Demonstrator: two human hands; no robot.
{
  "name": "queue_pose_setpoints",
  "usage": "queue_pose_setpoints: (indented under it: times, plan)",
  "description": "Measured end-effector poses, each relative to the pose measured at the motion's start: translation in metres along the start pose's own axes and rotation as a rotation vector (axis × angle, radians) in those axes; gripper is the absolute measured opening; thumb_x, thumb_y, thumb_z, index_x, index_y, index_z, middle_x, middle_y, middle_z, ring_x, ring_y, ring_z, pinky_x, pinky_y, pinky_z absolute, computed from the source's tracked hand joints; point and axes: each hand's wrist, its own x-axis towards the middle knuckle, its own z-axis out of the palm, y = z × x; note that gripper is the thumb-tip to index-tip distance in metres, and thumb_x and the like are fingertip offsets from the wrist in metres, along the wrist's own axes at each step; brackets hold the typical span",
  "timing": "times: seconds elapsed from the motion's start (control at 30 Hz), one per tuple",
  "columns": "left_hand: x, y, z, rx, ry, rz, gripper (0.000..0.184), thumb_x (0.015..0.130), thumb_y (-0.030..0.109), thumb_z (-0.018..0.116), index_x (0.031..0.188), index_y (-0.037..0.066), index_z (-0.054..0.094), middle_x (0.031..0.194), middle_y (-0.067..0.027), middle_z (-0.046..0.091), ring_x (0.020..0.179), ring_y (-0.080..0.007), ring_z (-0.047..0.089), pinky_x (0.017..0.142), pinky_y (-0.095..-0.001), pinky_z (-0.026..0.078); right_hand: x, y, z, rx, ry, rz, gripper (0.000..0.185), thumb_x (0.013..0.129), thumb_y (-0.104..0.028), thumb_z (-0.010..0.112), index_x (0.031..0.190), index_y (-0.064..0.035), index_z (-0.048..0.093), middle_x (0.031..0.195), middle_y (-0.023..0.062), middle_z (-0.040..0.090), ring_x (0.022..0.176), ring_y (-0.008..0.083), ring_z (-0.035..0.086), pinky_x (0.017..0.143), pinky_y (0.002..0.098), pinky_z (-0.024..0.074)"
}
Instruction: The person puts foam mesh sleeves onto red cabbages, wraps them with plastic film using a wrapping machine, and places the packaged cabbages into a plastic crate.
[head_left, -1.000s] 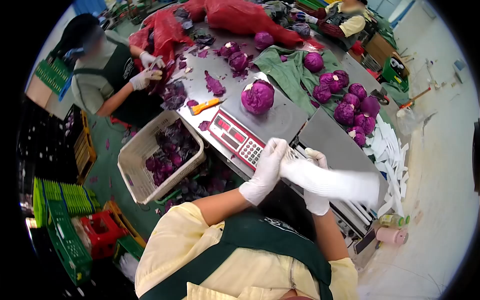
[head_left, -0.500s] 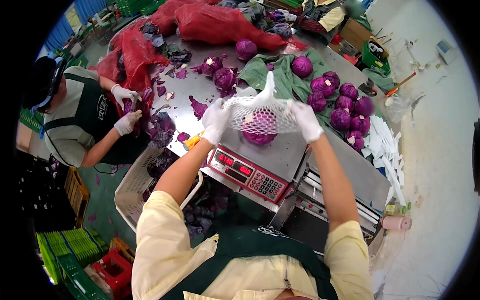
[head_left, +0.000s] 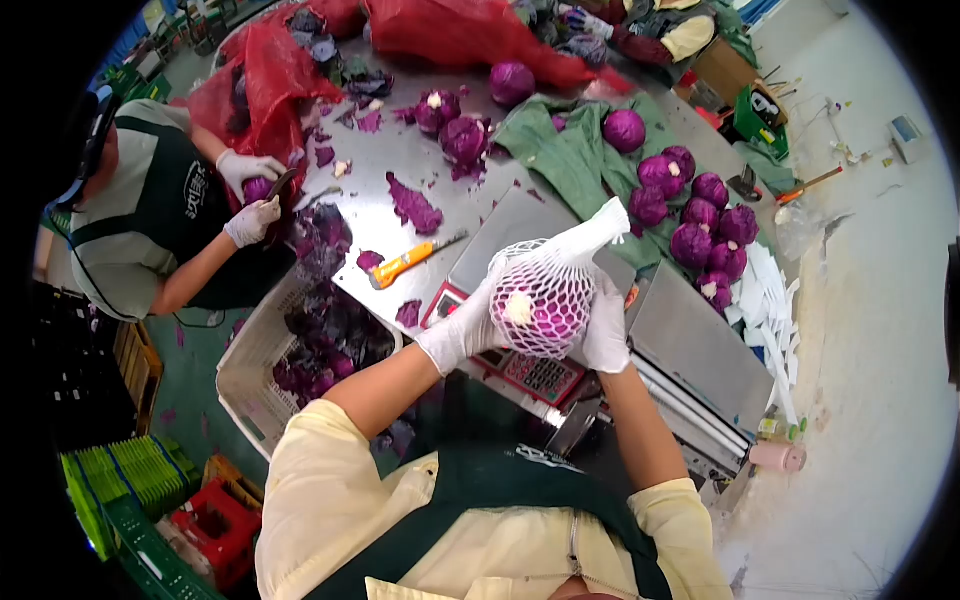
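Between my two white-gloved hands is a red cabbage (head_left: 545, 312) covered by a white foam net sleeve (head_left: 585, 245), whose loose end sticks out toward the upper right. My left hand (head_left: 472, 322) is closed on the cabbage's left side, and my right hand (head_left: 606, 325) presses on its right side. The pale cut stem shows through the mesh. Below and behind the cabbage lies a red digital scale (head_left: 535, 378) with a metal platform, its display mostly hidden by my left hand. An orange-handled knife (head_left: 405, 263) rests on the metal table left of the scale.
Several bare red cabbages (head_left: 690, 245) sit on a green cloth (head_left: 560, 150) at right, near white foam sleeves (head_left: 770, 320). A white crate (head_left: 245, 375) of trimmed leaves stands at left. There, a co-worker (head_left: 150, 210) holds a knife and a cabbage. Red mesh sacks (head_left: 450, 40) lie at the back.
The stretched net sleeve has gone down over the cabbage, which is now lifted off the scale platform and held nearer my body. My hands have moved from the sleeve's edges to the cabbage's sides.
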Motion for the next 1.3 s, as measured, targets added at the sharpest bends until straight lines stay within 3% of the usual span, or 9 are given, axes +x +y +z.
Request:
queue_pose_setpoints:
  times: [0.13,0.37,0.47,0.63,0.77,0.83,1.03,1.1,1.3]
  plan:
    - [-0.023,-0.020,0.002,-0.097,-0.051,-0.058,0.078,0.093,0.067,0.027,0.142,0.007,0.038,0.139,-0.0149,0.048,0.126,-0.0299,0.048,0.106,-0.0491,0.038,-0.060,-0.050,-0.021,-0.245,-0.185,-0.153,0.020,0.099,-0.017,0.049,0.104,0.0000,0.059,0.093,0.0034,0.065,0.085,0.0113,0.061,0.078,0.0263,0.0494]
    - [-0.054,-0.040,0.022,0.144,-0.010,-0.076,0.076,0.091,0.065,0.032,0.138,0.005,0.040,0.138,-0.0186,0.047,0.124,-0.0305,0.050,0.108,-0.0444,0.037,-0.124,-0.106,-0.067,-0.155,-1.056,0.569,0.067,0.090,-0.048,0.057,0.125,0.0091,0.054,0.130,0.0141,0.056,0.114,0.0189,0.054,0.101,0.0306,0.0386]
    - [-0.055,-0.068,0.038,0.164,-0.070,-0.091,0.072,0.094,0.062,0.027,0.137,0.005,0.040,0.135,-0.0167,0.050,0.122,-0.0275,0.051,0.107,-0.0424,0.039,-0.136,-0.106,-0.078,-0.082,-1.006,0.585,0.075,0.084,-0.045,0.066,0.135,0.0051,0.044,0.136,0.0130,0.050,0.126,0.0194,0.044,0.106,0.0322,0.0344]
    - [-0.065,-0.095,0.077,-0.301,-0.050,-0.094,0.047,0.100,0.039,0.037,0.117,0.000,0.057,0.117,-0.0163,0.062,0.107,-0.0277,0.060,0.097,-0.0420,0.048,-0.136,-0.084,-0.137,0.203,-0.669,0.442,0.038,0.094,-0.027,0.058,0.119,0.0005,0.056,0.066,0.0009,0.062,0.050,0.0070,0.057,0.048,0.0171,0.0475]
    - [-0.071,-0.130,0.105,-0.114,-0.155,0.094,0.036,0.081,0.021,0.057,0.106,-0.004,0.059,0.103,-0.0204,0.065,0.098,-0.0314,0.063,0.094,-0.0429,0.049,-0.198,-0.052,-0.164,-0.034,-0.251,0.354,0.045,0.098,-0.035,0.048,0.133,-0.0070,0.049,0.113,0.0098,0.061,0.109,0.0143,0.056,0.093,0.0316,0.0469]
    - [-0.057,-0.166,0.126,0.037,-0.137,0.116,0.041,0.079,0.018,0.061,0.116,0.002,0.052,0.106,-0.0137,0.061,0.096,-0.0261,0.061,0.089,-0.0381,0.050,-0.229,-0.061,-0.166,0.498,-0.425,0.543,0.054,0.100,-0.045,0.037,0.139,-0.0077,0.042,0.135,0.0110,0.051,0.125,0.0191,0.046,0.103,0.0365,0.0402]
    - [-0.033,-0.234,0.202,0.686,0.416,1.079,0.035,0.092,0.014,0.041,0.126,0.006,0.046,0.117,-0.0084,0.053,0.113,-0.0169,0.049,0.100,-0.0342,0.039,-0.237,-0.083,-0.246,0.617,-0.160,0.351,0.055,0.097,-0.047,0.035,0.131,-0.0069,0.051,0.124,0.0097,0.060,0.110,0.0226,0.058,0.100,0.0377,0.0442]
    - [-0.013,-0.244,0.204,0.908,-0.032,0.823,0.034,0.098,0.016,0.044,0.127,-0.001,0.048,0.124,-0.0103,0.052,0.117,-0.0174,0.047,0.102,-0.0325,0.036,-0.226,-0.107,-0.268,0.633,-0.209,0.238,0.053,0.097,-0.046,0.035,0.129,-0.0070,0.053,0.122,0.0089,0.061,0.109,0.0217,0.059,0.099,0.0366,0.0444]
    - [0.114,-0.266,0.256,0.528,0.027,0.487,0.038,0.095,0.024,0.055,0.124,0.000,0.050,0.110,-0.0052,0.060,0.097,-0.0108,0.055,0.087,-0.0244,0.044,-0.119,-0.131,-0.306,0.584,0.111,-0.089,0.028,0.098,-0.024,0.044,0.115,-0.0062,0.058,0.104,0.0066,0.064,0.097,0.0153,0.060,0.084,0.0319,0.0498]
